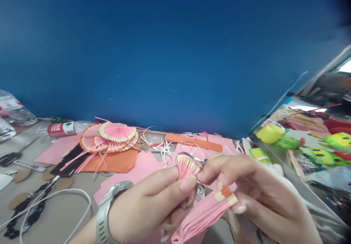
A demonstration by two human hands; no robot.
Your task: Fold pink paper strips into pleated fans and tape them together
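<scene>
Clock: read with the hands at its centre.
Bottles: clear water bottles (20,113), 10 o'clock at the far-left edge, cut off by it.
Scissors: dark scissors (9,159), between 9 and 10, slim pale tool (29,165) just beside.
Discs: several brown discs (21,175) scattered around 9.
Beads and cable: black beaded string (35,211), near 9; white cable (70,190) crosses it, loop near the left forearm, cluttering that side.
Labelled bottle: red-labelled bottle (61,128) on its side, 10 o'clock, against the blue wall (175,53).
Slab: black phone-like slab (61,169), 9 to 10, pink strips partly over it.
Fans: pile of pleated fans (117,131), 10 o'clock, partly covering an orange sheet (120,163).
Left hand: left hand (161,196), watch (105,207) on wrist, pinching the fanned-out pink pleats (187,166) at centre; forearm hides some pink paper (146,165).
Scraps: white ties (166,152) at 11, orange strip (197,142) at 12, crowding behind the hands.
Folded bundle: pink pleated bundle (201,214), just below centre, 6 o'clock; can't tell if joined to the fanned pleats.
Right hand: right hand (260,189), curled, fingertips at the fanned pleats, thumb against the bundle's orange-and-cream end.
Far right: yellow-green crafts (270,132), 2 to 3 o'clock, beyond a pale ledge.
</scene>
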